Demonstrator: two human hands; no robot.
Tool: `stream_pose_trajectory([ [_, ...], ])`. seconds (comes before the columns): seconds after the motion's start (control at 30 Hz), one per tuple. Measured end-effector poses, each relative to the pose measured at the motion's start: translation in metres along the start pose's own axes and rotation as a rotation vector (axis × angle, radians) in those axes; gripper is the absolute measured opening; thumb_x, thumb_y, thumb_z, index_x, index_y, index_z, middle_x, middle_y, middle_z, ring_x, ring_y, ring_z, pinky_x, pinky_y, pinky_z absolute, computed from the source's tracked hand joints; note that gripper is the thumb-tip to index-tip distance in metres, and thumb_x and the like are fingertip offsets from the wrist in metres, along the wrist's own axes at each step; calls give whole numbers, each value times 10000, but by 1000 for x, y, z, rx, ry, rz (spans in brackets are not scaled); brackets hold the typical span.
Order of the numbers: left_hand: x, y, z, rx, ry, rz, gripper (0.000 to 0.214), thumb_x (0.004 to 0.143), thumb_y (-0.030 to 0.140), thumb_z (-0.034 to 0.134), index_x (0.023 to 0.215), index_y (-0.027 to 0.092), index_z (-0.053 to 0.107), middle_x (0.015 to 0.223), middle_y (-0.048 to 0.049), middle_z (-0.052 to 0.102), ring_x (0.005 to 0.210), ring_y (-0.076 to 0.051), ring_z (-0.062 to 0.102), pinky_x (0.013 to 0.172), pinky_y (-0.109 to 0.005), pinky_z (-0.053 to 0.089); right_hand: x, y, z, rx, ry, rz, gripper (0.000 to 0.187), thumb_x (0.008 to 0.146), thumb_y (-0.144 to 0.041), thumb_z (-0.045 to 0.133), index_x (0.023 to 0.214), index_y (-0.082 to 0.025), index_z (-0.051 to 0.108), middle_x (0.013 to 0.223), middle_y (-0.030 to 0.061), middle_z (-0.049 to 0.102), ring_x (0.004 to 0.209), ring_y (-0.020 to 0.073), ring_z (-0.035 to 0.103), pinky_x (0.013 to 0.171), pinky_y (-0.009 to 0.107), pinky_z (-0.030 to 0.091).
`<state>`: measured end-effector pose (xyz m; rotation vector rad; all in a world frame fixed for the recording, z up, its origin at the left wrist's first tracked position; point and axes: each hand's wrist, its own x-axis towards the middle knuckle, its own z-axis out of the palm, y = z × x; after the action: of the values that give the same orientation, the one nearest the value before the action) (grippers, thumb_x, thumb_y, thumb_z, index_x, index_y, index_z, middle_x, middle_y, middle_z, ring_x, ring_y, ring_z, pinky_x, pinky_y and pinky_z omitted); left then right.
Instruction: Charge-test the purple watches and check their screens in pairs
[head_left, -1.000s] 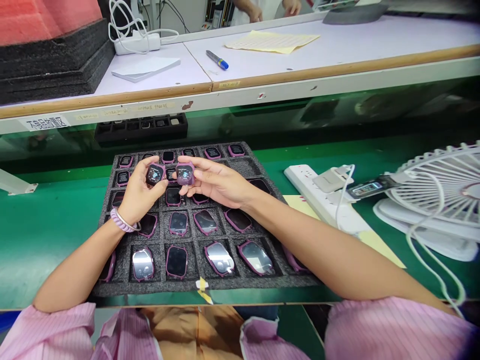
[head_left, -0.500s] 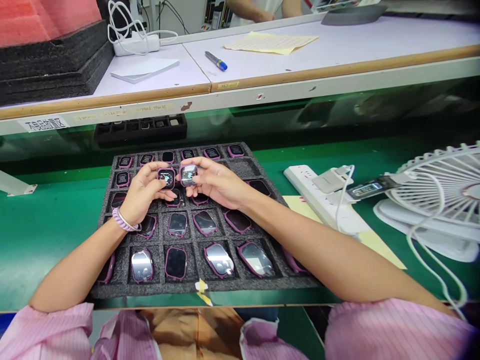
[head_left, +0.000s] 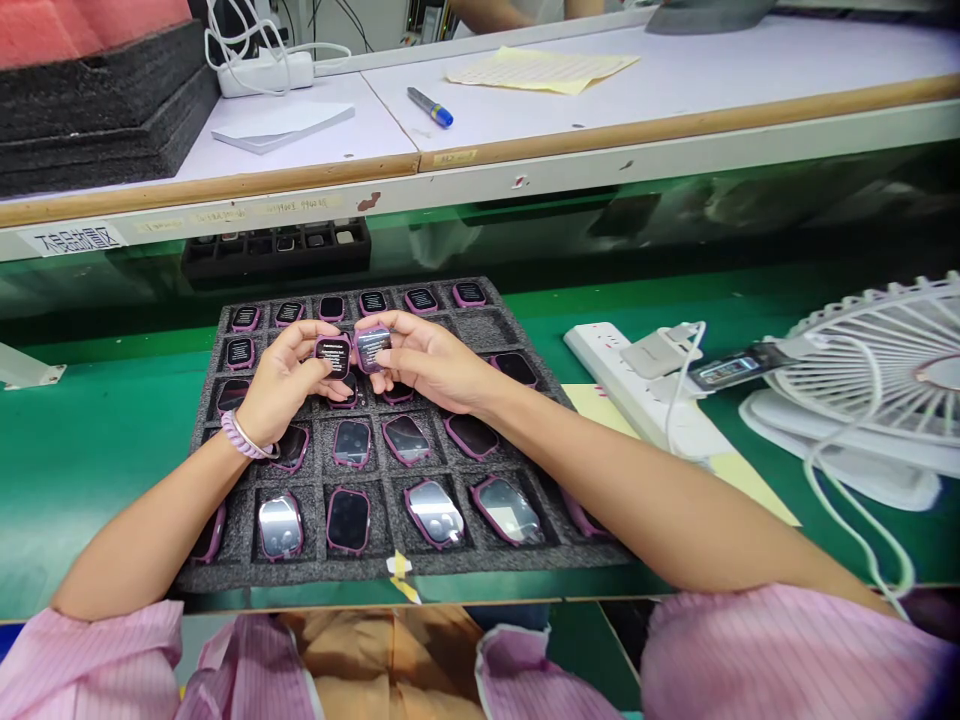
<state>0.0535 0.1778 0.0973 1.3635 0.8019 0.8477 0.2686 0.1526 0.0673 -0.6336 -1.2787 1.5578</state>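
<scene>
Two purple-framed smartwatch bodies without straps are held side by side above a dark grey foam tray. My left hand is closed on one smartwatch, its thumb on the lit screen, which shows lines of white text. In my right hand is the other smartwatch, tilted, its screen catching glare with faint text under the thumb. Below the hands, several more watches such as this dark-screened one lie in the tray's compartments. Those in the far row, like this watch, show lit text.
Right of the tray lie a white power strip with a charger, a small clear-cased device and a white fan. A raised shelf behind carries a marker, paper and black foam. Another person's arm shows beyond.
The left watch's screen has gone from a round dial-like picture to lines of text. The right watch's screen has also changed to text. Both hands keep their hold; the view has shifted slightly.
</scene>
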Motion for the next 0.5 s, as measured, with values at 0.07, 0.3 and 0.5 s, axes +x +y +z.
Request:
stream_pose_trajectory([
  [0.07,0,0,0,4,0,1,419,736,239,702,1119,185,539,1047,-11,697,617,-132,749,628,-259,660,0,1,-1,-6,2,2,473,876,-246,846,1245,-183,558,891,-8,692,691,134,682,649,213,565],
  [0.3,0,-1,0,6,-5,16,436,733,241,741,1115,183,540,1043,-11,696,616,-138,752,611,-251,654,0,-1,1,-50,10,-14,478,870,-277,851,1236,-182,559,877,-20,672,678,136,662,625,231,547],
  [0.5,1,-4,-2,20,-5,36,463,752,292,803,1114,186,536,1091,-29,692,606,-127,743,592,-246,655,-1,-3,2,-63,-4,-27,486,837,-211,816,1245,-186,553,892,-22,676,703,135,662,635,229,543],
])
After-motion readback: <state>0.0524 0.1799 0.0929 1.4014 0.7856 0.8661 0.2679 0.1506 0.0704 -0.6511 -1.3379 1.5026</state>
